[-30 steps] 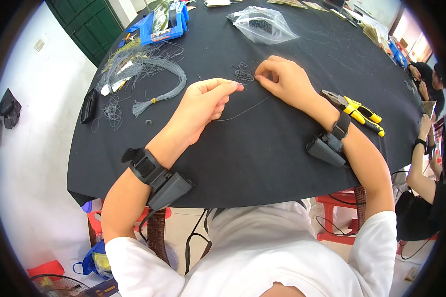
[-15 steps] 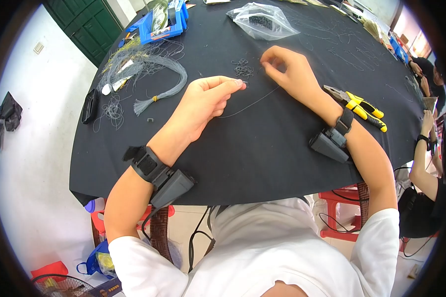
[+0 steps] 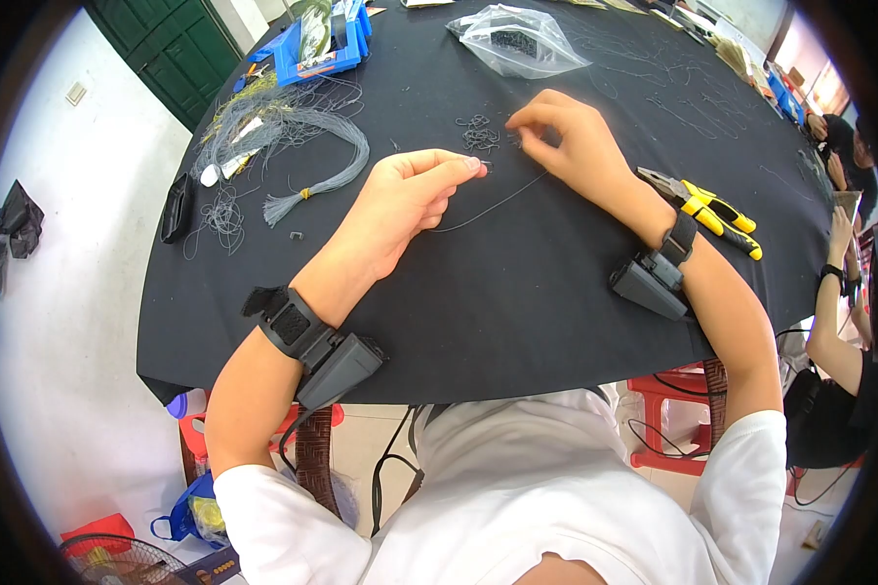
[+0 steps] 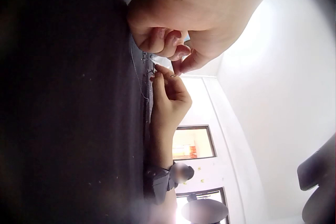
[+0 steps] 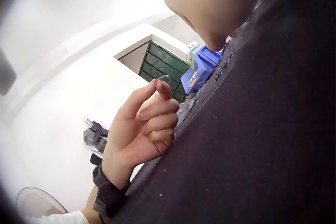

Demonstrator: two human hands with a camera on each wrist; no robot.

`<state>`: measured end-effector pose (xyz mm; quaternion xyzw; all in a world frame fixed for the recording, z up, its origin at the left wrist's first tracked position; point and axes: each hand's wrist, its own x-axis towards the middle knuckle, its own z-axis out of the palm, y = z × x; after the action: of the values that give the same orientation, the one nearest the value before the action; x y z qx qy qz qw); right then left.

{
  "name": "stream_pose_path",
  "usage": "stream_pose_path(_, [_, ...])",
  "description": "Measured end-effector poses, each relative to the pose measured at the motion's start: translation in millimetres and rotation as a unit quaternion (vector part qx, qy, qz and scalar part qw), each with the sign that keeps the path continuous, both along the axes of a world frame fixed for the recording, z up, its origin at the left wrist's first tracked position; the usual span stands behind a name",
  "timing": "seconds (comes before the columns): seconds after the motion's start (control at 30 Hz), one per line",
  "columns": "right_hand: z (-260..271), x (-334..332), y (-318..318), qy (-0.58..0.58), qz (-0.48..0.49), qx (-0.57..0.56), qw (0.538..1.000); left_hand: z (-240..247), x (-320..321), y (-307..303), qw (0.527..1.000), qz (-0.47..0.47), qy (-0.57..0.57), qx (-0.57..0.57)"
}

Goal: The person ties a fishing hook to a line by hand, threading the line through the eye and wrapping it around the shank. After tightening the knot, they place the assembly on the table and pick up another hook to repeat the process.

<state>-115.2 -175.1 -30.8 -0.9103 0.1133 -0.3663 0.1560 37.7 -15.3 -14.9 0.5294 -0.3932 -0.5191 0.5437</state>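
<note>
My left hand (image 3: 405,200) pinches a thin clear line (image 3: 488,211) between thumb and index finger, near a small piece at the fingertips. The right wrist view shows a small loop of line (image 5: 164,78) above these fingertips; the other fingers are curled in. From below the left hand, the line runs along the black cloth toward the right wrist. My right hand (image 3: 578,146) hovers beside a small pile of dark, thin curved pieces (image 3: 477,135), thumb and index finger bent toward each other. I cannot tell whether a tiny piece sits between its fingertips.
A tied bundle of grey line (image 3: 337,166) lies to the left, near a blue bin (image 3: 327,63). Yellow-and-black pliers (image 3: 702,210) rest by the right forearm. A clear plastic bag (image 3: 517,44) lies farther back. Another person (image 3: 839,341) sits at the right.
My right hand has drawn back slightly to the right from the dark pile, then shifted a little toward it again. The left hand keeps its pinch nearly still.
</note>
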Motion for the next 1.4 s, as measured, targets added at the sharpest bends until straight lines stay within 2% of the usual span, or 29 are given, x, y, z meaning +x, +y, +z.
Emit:
stream_pose_path(0.07, [0, 0, 0, 0.013, 0.024, -0.028, 0.999, 0, 0, 0, 1.0, -0.001, 0.0, 0.0])
stream_pose_path(0.37, [0, -2, 0, 0.028, -0.01, -0.09, 0.995, 1, -1, 0, 1.0, 0.011, 0.012, 0.007])
stream_pose_path(0.47, [-1, -1, 0, -0.016, -0.023, -0.071, 0.997, 0, -1, 0, 0.999, 0.027, 0.022, 0.007])
stream_pose_path(0.57, [2, 0, 4, -0.053, -0.021, -0.008, 0.998, 1, -1, 0, 0.999, 0.04, 0.033, 0.005])
stream_pose_path(0.67, [1, -1, 6, -0.064, -0.005, 0.117, 0.991, -1, 0, 0, 0.998, 0.048, 0.031, -0.006])
stream_pose_path(0.77, [1, -1, 16, -0.073, 0.043, 0.27, 0.959, 0, 0, 0, 0.998, 0.045, 0.042, -0.006])
stream_pose_path(0.97, [-1, 1, 19, -0.072, 0.082, 0.311, 0.944, -2, 2, 0, 0.998, 0.032, 0.048, -0.015])
stream_pose_path(1.17, [3, 2, 32, -0.091, 0.156, 0.428, 0.886, -1, 0, -1, 0.998, 0.055, 0.03, -0.013])
stream_pose_path(1.27, [11, -2, 47, -0.066, 0.124, 0.498, 0.856, -1, 0, -1, 0.998, 0.053, 0.03, -0.014])
stream_pose_path(1.4, [10, -1, 53, -0.07, 0.133, 0.506, 0.85, -2, 0, -1, 0.998, 0.054, 0.029, -0.013])
